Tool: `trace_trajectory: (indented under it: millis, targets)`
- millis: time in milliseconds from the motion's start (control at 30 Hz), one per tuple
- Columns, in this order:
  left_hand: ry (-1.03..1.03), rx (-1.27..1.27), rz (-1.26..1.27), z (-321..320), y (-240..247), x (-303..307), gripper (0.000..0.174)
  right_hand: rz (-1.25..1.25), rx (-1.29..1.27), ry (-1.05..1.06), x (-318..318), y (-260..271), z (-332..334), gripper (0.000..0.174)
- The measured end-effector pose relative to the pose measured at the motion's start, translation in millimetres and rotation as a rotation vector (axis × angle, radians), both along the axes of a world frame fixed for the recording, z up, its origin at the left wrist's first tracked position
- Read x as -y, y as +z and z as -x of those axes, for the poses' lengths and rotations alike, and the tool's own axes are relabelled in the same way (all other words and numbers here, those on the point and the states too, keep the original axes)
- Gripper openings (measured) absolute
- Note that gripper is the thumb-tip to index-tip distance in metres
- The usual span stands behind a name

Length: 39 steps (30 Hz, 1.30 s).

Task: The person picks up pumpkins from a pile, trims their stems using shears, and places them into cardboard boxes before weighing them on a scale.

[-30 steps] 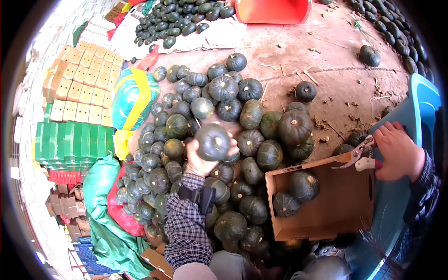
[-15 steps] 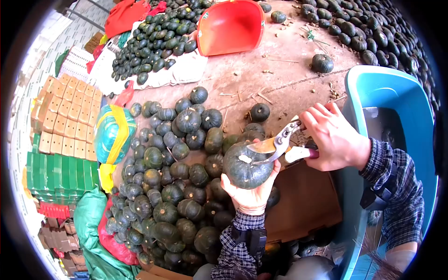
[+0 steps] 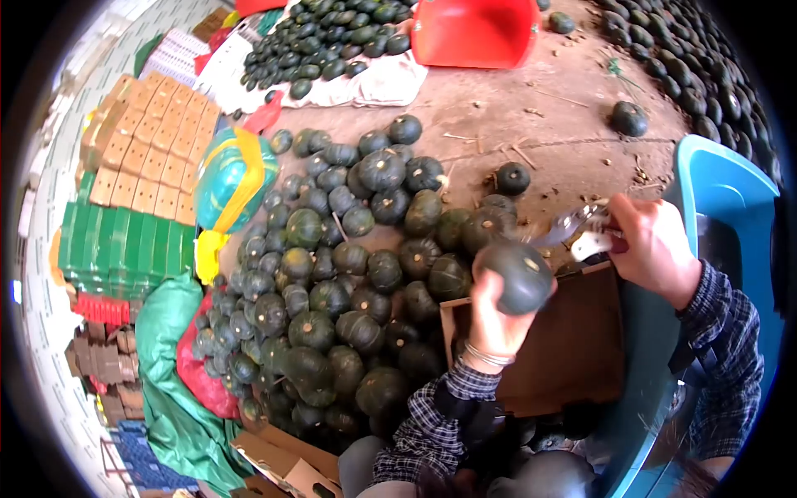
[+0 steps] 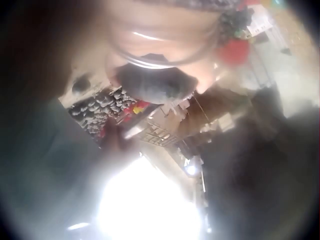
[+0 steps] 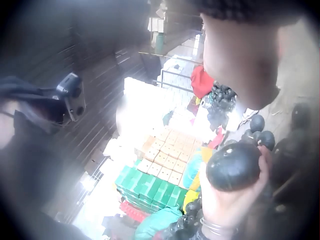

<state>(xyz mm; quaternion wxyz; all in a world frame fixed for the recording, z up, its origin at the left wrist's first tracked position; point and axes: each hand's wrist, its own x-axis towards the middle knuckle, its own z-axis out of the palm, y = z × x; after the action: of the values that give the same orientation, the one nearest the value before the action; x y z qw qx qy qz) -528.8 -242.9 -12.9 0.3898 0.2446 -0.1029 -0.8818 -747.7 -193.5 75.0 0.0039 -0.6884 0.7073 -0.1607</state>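
Note:
In the head view my left hand (image 3: 496,325) holds a dark green round pumpkin (image 3: 521,278) over the near side of an open cardboard box (image 3: 573,353). Thumb and fingers wrap its side, and the pumpkin (image 5: 234,167) also shows in that palm in the right wrist view. To the right, my right hand (image 3: 656,249) grips pruning shears (image 3: 591,242) with a pale handle, the blurred blades pointing left, close beside the pumpkin. In the left wrist view the pumpkin (image 4: 157,82) appears dark beneath the bracelets.
A heap of pumpkins (image 3: 332,274) lies left of the box. A blue tub (image 3: 687,183) stands at the right. Farther off are a red scoop-like container (image 3: 477,33), another pumpkin pile (image 3: 706,79), and stacked green boxes (image 3: 124,241) at left.
My left hand brought the pumpkin rightward from over the heap. The shears' blades lay across its stem half a second ago; now they are off to the right and the pumpkin is turned.

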Motion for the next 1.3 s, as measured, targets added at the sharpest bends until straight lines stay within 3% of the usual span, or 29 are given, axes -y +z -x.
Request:
trace_trajectory:
  millis: [67,133,200,233,267,333,367,433,500,533,600,667,733,800,900,1000,1033,1133,1200,1233,1267,1300]
  targets:
    - [-0.226,0.532,0.813,-14,-6,-18,0.059,0.059,0.106,-0.128,6,-3,-4,0.029]
    - [-0.324,0.81,1.567,-21,-22,-39,0.062,0.023,0.105,-0.138,7,6,-8,0.033]
    - [-0.492,1.039,2.072,-27,-38,-66,0.065,0.039,0.043,-0.106,8,-2,-6,0.036]
    - [-0.399,1.113,2.167,-27,-66,-77,0.064,0.029,0.028,-0.102,7,-4,-6,0.037]
    - [-0.398,1.114,2.162,-31,-65,-72,0.064,0.018,0.01,-0.1,6,-6,-5,0.037]
    - [-0.598,0.828,1.995,-39,-56,-48,0.054,0.002,-0.03,-0.089,7,0,-8,0.038]
    - [-0.585,0.685,1.823,-42,-51,-27,0.043,-0.013,-0.061,-0.084,8,0,-10,0.038]
    - [-0.323,0.793,1.706,-58,-12,42,0.028,-0.02,-0.061,-0.089,9,-6,-8,0.04]
    - [-0.009,1.141,1.68,-80,-30,127,0.025,-0.022,-0.074,-0.097,13,-6,-10,0.041]
    - [0.185,1.339,1.698,-95,-51,172,0.032,-0.029,-0.096,-0.102,15,-4,-12,0.042]
    - [0.101,1.899,1.567,-143,-105,252,0.065,-0.039,-0.133,-0.117,17,-2,-14,0.043]
    - [-0.094,2.019,1.526,-179,-140,304,0.077,-0.116,-0.134,-0.122,19,-2,-13,0.043]
    - [-0.316,1.847,1.578,-173,-142,321,0.084,-0.148,-0.154,-0.137,21,-3,-13,0.044]
    - [-0.403,1.798,1.356,-147,-153,332,0.09,-0.19,-0.19,-0.113,20,-6,-12,0.043]
    - [-0.47,2.132,0.956,-100,-157,324,0.11,-0.225,-0.221,-0.089,23,-4,-16,0.043]
    - [-0.461,2.337,0.636,-67,-153,309,0.116,-0.23,-0.227,-0.049,25,-6,-15,0.043]
    - [-0.446,2.316,0.571,-64,-149,308,0.116,-0.249,-0.225,-0.041,25,-5,-14,0.043]
    - [-0.421,2.318,0.697,-76,-154,309,0.111,-0.232,-0.184,-0.028,23,-4,-10,0.043]
    - [-0.222,2.224,0.888,-96,-156,300,0.102,-0.26,-0.201,-0.041,22,1,-10,0.041]
    - [-0.164,2.055,1.024,-114,-157,300,0.099,-0.255,-0.192,-0.045,21,2,-9,0.04]
    - [0.103,1.664,1.182,-122,-147,290,0.088,-0.251,-0.182,-0.048,20,3,-9,0.04]
    - [0.195,1.366,1.021,-130,-139,273,0.076,-0.239,-0.174,-0.052,19,4,-7,0.04]
